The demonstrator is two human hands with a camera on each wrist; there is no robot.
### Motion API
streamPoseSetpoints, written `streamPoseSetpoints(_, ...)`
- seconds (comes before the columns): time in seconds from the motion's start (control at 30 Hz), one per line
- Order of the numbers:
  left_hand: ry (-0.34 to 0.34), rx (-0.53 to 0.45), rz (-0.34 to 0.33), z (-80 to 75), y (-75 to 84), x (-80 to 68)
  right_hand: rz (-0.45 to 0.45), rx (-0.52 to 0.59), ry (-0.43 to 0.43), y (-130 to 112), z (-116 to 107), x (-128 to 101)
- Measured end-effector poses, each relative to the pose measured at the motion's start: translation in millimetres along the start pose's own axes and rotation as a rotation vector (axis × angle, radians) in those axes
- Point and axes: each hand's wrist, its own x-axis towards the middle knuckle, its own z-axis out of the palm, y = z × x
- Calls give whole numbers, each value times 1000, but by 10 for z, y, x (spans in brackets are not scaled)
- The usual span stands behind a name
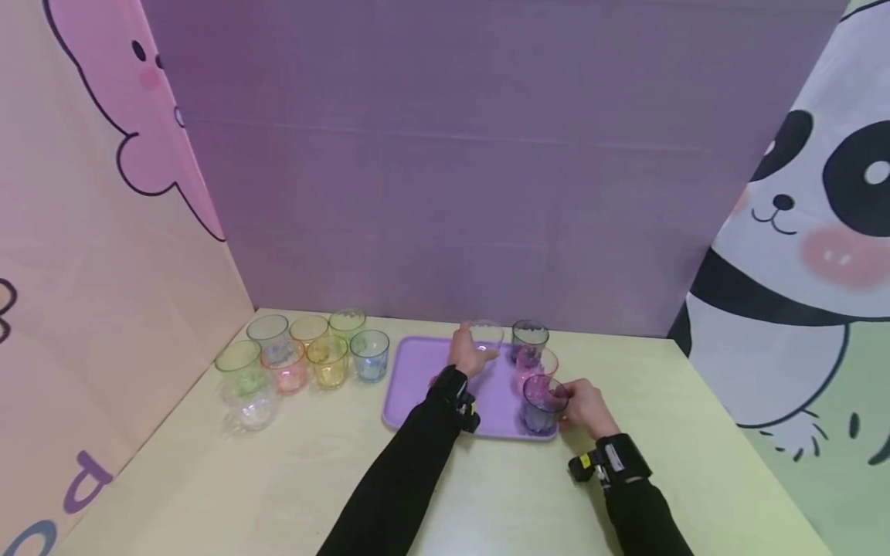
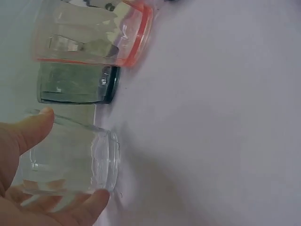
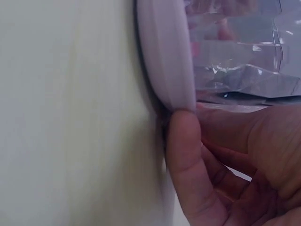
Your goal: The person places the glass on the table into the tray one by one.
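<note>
My left hand point(image 1: 470, 352) holds a clear glass point(image 1: 488, 335) at the back of the purple tray point(image 1: 417, 378). In the left wrist view, the thumb is at the rim of that clear glass point(image 2: 70, 160) and fingers are round its base. At the tray's front right corner, my right hand point(image 1: 589, 407) is beside a dark purple glass point(image 1: 544, 409). The right wrist view shows its fingers pinching the tray's rim point(image 3: 169, 56), close to the base of a faceted glass point(image 3: 244, 56). A pink glass point(image 1: 545, 361) and a dark grey glass point(image 1: 530, 333) stand behind the purple one.
Left of the tray, several coloured glasses stand grouped, among them a blue one point(image 1: 370, 357), a yellow one point(image 1: 330, 363) and a pink one point(image 1: 285, 369). A clear glass point(image 1: 254, 408) is at their front. A purple wall point(image 1: 445, 193) rises behind the pale table point(image 1: 278, 486).
</note>
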Motion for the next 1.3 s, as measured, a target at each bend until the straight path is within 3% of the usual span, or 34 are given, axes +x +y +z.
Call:
streamPoseSetpoints(0.23,-38,26,33,57,25,43,20,-14,-7,-12,-9,12)
streamPoseSetpoints(0.5,-68,30,17,72,42,76,24,-7,-8,-8,-13,15)
streamPoseSetpoints(0.77,-123,76,87,52,4,77,46,6,-12,-16,-13,12)
streamPoseSetpoints(1.07,-165,110,70,12,-4,63,35,-6,-10,-15,9,-6)
streamPoseSetpoints(1.3,-177,169,115,-75,55,80,19,8,-3,-9,9,3)
